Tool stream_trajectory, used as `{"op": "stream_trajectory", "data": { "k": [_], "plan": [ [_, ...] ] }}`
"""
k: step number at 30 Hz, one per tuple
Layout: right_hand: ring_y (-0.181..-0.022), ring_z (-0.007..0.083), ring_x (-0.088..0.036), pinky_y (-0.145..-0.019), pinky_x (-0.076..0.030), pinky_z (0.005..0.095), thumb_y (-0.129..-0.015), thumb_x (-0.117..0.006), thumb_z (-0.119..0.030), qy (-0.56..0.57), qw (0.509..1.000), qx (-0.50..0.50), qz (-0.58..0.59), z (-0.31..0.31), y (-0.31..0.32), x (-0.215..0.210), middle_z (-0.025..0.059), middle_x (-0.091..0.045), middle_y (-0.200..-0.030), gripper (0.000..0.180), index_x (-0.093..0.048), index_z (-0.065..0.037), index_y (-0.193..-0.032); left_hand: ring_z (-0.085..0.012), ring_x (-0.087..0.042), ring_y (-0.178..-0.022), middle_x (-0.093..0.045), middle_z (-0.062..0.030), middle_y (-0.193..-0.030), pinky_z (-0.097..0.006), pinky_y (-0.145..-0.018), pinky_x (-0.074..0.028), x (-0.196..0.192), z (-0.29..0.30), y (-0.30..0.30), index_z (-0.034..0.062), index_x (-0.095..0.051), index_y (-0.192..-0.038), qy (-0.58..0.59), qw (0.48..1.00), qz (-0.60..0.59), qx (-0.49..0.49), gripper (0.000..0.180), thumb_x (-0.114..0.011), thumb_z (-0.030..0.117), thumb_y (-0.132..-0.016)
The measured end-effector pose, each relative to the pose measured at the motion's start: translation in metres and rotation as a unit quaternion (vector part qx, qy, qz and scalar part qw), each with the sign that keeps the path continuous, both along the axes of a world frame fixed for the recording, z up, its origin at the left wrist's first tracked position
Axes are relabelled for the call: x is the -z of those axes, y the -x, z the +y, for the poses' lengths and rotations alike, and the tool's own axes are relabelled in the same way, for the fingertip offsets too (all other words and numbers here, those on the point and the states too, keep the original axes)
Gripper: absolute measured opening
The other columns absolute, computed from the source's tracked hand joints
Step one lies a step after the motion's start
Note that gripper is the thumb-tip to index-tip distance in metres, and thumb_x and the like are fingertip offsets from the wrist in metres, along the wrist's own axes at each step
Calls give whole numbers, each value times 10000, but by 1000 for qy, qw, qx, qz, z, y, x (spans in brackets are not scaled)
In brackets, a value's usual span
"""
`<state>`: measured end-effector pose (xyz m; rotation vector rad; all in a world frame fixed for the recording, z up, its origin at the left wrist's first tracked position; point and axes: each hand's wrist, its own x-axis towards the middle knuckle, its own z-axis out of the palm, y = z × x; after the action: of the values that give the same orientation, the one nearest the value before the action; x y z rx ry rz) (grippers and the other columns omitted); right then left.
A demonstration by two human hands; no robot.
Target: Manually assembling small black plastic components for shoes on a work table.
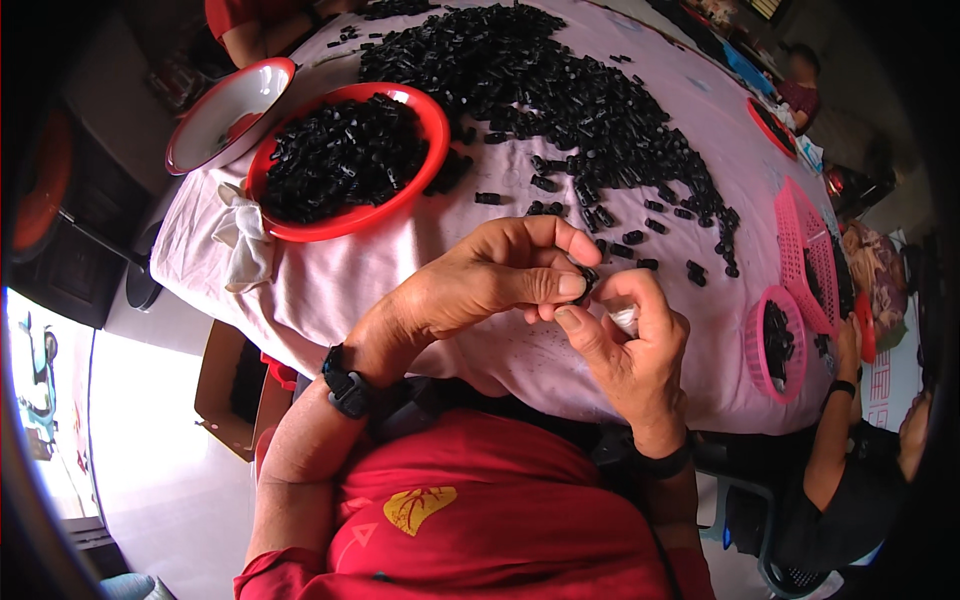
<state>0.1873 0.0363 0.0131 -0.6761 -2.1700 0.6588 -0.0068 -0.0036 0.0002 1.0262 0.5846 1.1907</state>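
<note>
Between the thumb and fingers of my left hand (pixel 490 275) is a small black plastic part (pixel 586 284), held up over the near side of the table. My right hand (pixel 640 365) is curled close beside it, with its thumb tip near the part. A crumpled white wad (pixel 625 320), cloth or tissue, shows among the right fingers. Just beyond my hands, loose black parts (pixel 632 237) of the same kind lie on the pink tablecloth (pixel 400 280). They spread back into a large heap (pixel 520 70).
To the left stand a red basin (pixel 420 185) full of black parts, a white red-rimmed basin (pixel 235 105) and a white cloth (pixel 243 240). Pink baskets (pixel 777 385) are at the right, near another person's arm (pixel 835 425). A person in red (pixel 245 40) sits at the far left.
</note>
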Motion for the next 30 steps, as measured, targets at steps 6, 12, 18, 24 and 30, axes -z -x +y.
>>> {"op": "stream_trajectory", "data": {
  "k": [6, 12, 18, 24, 30],
  "plan": [
    [-609, 141, -647, -490, -479, 244, -794, -782, -186, -14, 999, -28, 39, -1, 2, 2, 93, -658, -785, 396, -539, -12, -1054, -41, -562, -736, -619, 9, -872, -176, -616, -440, 3, 1, 0, 35, -568, -1106, 46, 998, -43, 13, 238, -651, 108, -896],
    [-655, 149, -670, -512, -502, 249, -806, -767, -150, -32, 998, -25, 42, -1, 2, 2, 97, -662, -791, 386, -538, -6, -1081, -47, -593, -718, -645, 8, -870, -171, -608, -452, 1, 1, -2, 49, -583, -1085, 63, 997, -36, 6, 247, -686, 130, -875],
    [-670, 134, -670, -508, -495, 232, -770, -790, -94, -33, 996, -32, 75, -1, 3, 1, 89, -668, -850, 415, -543, 5, -1089, -54, -597, -755, -661, -29, -908, -166, -629, -451, 3, 0, 1, 46, -595, -1091, 66, 997, -34, 2, 214, -641, 143, -907],
    [-573, 67, -573, -503, -463, 202, -768, -775, -60, -28, 996, -53, 64, 2, 2, 0, 77, -662, -874, 423, -571, 8, -1133, -69, -603, -765, -668, -47, -926, -181, -631, -456, 3, 1, -1, 34, -590, -1086, 50, 997, -53, 24, 207, -627, 152, -920],
    [-564, 56, -555, -491, -458, 202, -772, -771, -64, -11, 995, -55, 82, 1, 0, 0, 66, -659, -856, 401, -581, 2, -1119, -68, -597, -749, -641, -10, -886, -184, -622, -453, 1, -1, -2, 40, -595, -1075, 69, 996, -55, 12, 201, -618, 177, -930]
  ]
}}
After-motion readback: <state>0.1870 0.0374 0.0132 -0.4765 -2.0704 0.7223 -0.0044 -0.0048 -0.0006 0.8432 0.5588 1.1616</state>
